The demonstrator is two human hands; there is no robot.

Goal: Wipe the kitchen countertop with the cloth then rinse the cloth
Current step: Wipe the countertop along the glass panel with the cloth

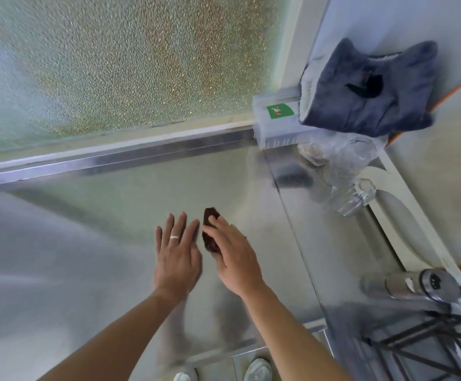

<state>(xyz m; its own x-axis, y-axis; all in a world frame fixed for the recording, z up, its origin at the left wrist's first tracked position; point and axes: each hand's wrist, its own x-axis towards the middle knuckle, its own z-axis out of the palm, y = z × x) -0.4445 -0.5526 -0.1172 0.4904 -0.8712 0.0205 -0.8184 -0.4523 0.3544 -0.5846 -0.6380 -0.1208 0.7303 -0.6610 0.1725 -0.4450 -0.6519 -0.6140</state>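
Observation:
A small dark brown cloth (pixel 209 232) lies bunched on the steel countertop (pixel 92 243). My right hand (pixel 232 257) covers its right side, fingers bent over it and the thumb against its left edge. Beside it, my left hand (pixel 177 257) hovers flat over the counter with fingers straight and a ring on one finger; it holds nothing. Most of the cloth is hidden under the right hand.
A frosted window (pixel 114 64) runs along the back of the counter. At the right hang a blue-grey towel (pixel 367 86), a clear box with a green label (pixel 279 122) and crumpled clear plastic (pixel 345 171). A metal tap (pixel 416 284) and a black wire rack (pixel 422 347) sit at lower right.

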